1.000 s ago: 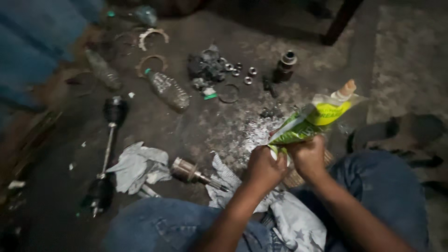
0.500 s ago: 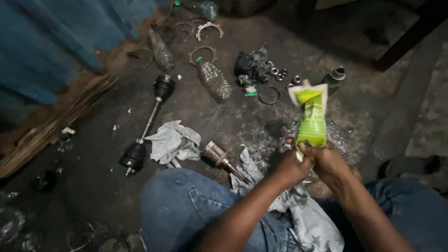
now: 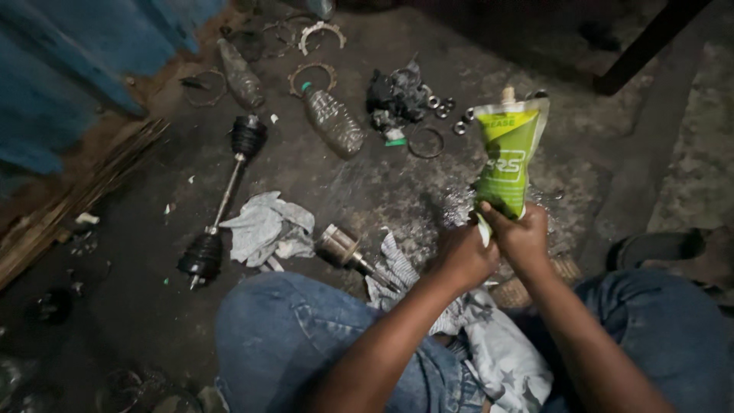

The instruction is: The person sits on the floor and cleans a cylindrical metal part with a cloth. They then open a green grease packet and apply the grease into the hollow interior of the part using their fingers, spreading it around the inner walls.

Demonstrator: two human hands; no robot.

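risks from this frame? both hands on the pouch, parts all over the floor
1. Both hands, left hand and right hand, grip only the bottom of the upright green soft plastic pouch; its nozzle points up, so a squeeze might spill onto hands or the wet floor patch.
2. Small metal rings lie loose nearby and could pick up grit.
3. The black-booted axle shaft lies unprotected on dirt.

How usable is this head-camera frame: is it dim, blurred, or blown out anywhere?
Head view: dim overall, corners falling into shadow; the green pouch held by both hands, left hand and right hand, is sharp and brightest; wet floor beside it shows glare; the axle shaft stays legible; lower left is nearly black.
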